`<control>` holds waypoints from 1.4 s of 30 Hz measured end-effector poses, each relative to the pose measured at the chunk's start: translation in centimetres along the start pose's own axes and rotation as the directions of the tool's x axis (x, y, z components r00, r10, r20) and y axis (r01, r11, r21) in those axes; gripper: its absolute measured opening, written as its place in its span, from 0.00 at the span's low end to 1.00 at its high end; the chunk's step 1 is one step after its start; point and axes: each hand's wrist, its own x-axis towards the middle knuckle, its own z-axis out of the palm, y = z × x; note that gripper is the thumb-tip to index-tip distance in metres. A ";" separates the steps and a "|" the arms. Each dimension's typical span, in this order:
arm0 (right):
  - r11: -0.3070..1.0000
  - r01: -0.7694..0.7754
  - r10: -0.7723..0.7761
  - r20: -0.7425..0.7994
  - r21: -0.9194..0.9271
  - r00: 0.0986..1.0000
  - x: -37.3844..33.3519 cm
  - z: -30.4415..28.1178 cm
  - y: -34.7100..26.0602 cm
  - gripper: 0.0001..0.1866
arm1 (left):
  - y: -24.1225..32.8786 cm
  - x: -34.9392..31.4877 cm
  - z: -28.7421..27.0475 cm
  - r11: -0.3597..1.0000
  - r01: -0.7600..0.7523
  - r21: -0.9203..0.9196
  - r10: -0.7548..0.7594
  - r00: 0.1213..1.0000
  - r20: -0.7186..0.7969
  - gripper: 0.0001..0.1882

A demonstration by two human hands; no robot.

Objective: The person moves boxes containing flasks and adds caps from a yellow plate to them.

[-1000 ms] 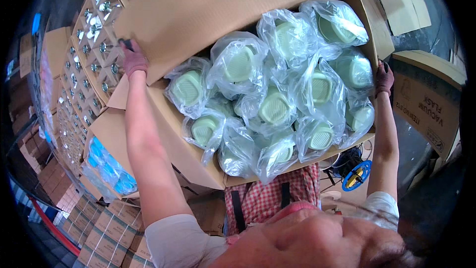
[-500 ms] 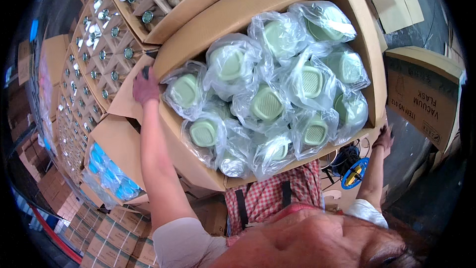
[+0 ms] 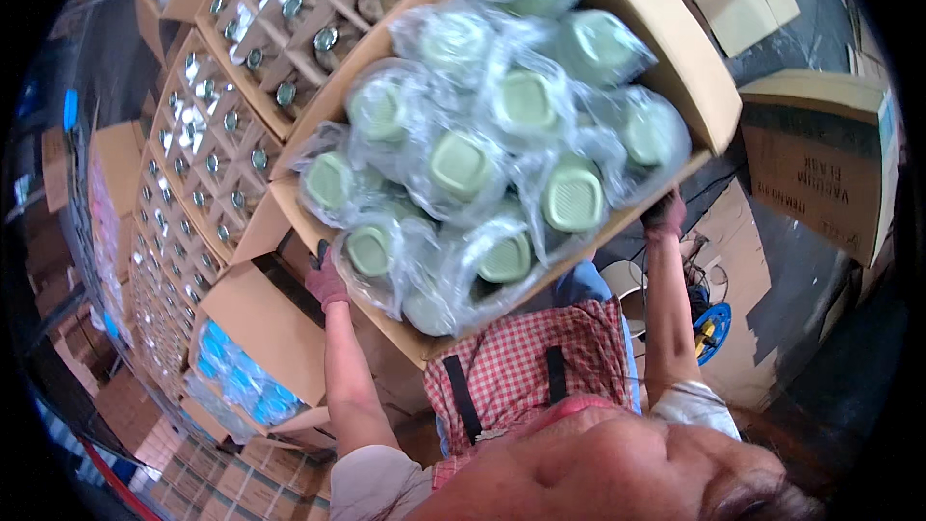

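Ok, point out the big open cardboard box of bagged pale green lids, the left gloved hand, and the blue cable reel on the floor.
big open cardboard box (image 3: pixel 719 101): head view, bare right wall.
left gloved hand (image 3: pixel 326 282): head view, back of glove.
blue cable reel (image 3: pixel 712 330): head view, blue rim.

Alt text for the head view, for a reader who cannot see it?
Two gloved hands, left hand and right hand, hold up a big cardboard box packed with pale green lids in clear plastic bags. Open cartons of jars stand behind.
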 end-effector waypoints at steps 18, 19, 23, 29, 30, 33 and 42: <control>0.873 -0.487 0.413 -0.485 -0.032 0.771 -17.1 -16.5 -10.7 0.09 | 11.3 -12.9 2.2 0.996 0.051 0.070 -0.078 0.869 0.488 0.21; 0.881 -0.472 0.388 -0.519 -0.033 0.762 -17.6 -17.9 -12.8 0.10 | 12.9 -14.3 3.4 0.987 0.138 0.078 -0.158 0.822 0.547 0.19; 0.553 -0.321 -0.028 -0.402 -0.769 0.915 -19.6 -22.0 -21.3 0.10 | 19.5 -19.7 8.7 0.995 0.074 -0.072 0.019 0.553 0.833 0.15; 0.547 -0.313 -0.119 -0.442 -0.776 0.889 -21.0 -22.8 -25.6 0.10 | 30.9 -25.3 5.6 0.982 0.004 -0.189 0.169 0.432 0.886 0.13; 0.512 -0.290 -0.098 -0.390 -0.809 0.916 -20.6 -23.3 -25.1 0.11 | 30.8 -24.8 5.4 0.989 -0.021 -0.149 0.142 0.472 0.870 0.14; 0.878 -0.236 0.033 -0.438 -0.417 0.898 -19.9 -21.5 -26.1 0.09 | 27.8 -22.1 4.5 0.998 -0.053 -0.020 0.047 0.586 0.809 0.16; 0.923 -0.103 -0.103 -0.496 -0.371 0.862 -12.5 -18.5 -32.5 0.06 | 23.1 -18.1 6.1 0.541 -0.809 0.231 0.123 0.347 0.930 0.17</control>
